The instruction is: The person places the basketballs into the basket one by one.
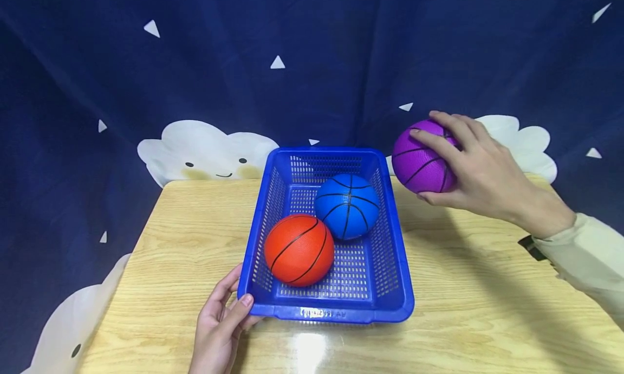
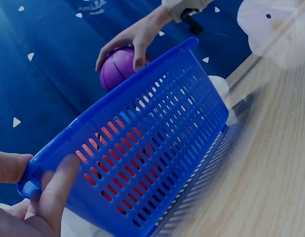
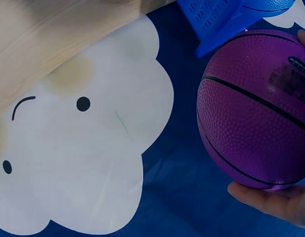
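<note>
My right hand grips a purple toy basketball from its right side, raised above the table just right of the basket's far corner. At the near left corner of a blue plastic basket, my left hand holds the rim, thumb on top and fingers beneath. Inside the basket lie an orange-red basketball near the front left and a blue basketball farther back on the right. In the left wrist view, the fingers press against the slotted basket wall.
The basket is on a light wooden table. Behind the table hangs a dark blue curtain with white triangles and smiling clouds. A dark band shows at the right sleeve's cuff.
</note>
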